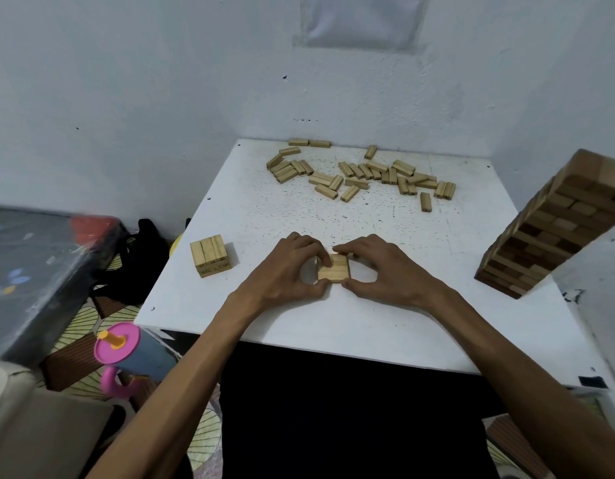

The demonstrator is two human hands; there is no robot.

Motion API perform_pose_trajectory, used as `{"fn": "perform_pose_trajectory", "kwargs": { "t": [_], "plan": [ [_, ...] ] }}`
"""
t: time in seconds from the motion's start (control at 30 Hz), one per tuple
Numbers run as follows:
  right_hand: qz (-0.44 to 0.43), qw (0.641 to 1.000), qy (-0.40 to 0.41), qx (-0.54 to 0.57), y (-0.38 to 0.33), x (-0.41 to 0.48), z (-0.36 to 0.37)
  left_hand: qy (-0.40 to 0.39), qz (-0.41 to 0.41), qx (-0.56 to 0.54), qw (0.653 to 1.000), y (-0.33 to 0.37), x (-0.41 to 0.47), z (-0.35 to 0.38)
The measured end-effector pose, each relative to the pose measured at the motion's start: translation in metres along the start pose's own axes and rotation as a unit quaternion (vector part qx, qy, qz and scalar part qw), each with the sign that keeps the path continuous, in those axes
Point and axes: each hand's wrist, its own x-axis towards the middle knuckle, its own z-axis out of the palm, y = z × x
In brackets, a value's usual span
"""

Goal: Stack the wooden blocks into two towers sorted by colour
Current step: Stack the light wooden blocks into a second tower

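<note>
Left hand [287, 267] and right hand [378, 267] pinch a layer [333, 269] of pale blocks at mid-desk [264, 216]; square its edges flush before adding the next layer crosswise.

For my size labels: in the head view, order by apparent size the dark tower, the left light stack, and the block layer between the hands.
1. dark tower, clearly largest.
2. light stack.
3. block layer, partly hidden.

The left hand [285, 271] and right hand [385, 271] pinch a flat row of pale blocks [333, 270] on the white table [368, 323].
</note>
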Motion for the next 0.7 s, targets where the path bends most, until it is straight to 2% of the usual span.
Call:
{"fn": "perform_pose_trajectory", "kwargs": {
  "t": [0.27,0.7],
  "plan": [
    [-0.097,0.993,0.067,0.025,-0.010,0.008,0.007,0.011,-0.017,-0.014,1.000,-0.002,-0.010,-0.017],
    [-0.207,0.976,0.045,0.056,-0.057,0.083,0.032,0.080,-0.055,0.065,0.993,-0.031,-0.057,-0.083]
  ]
}}
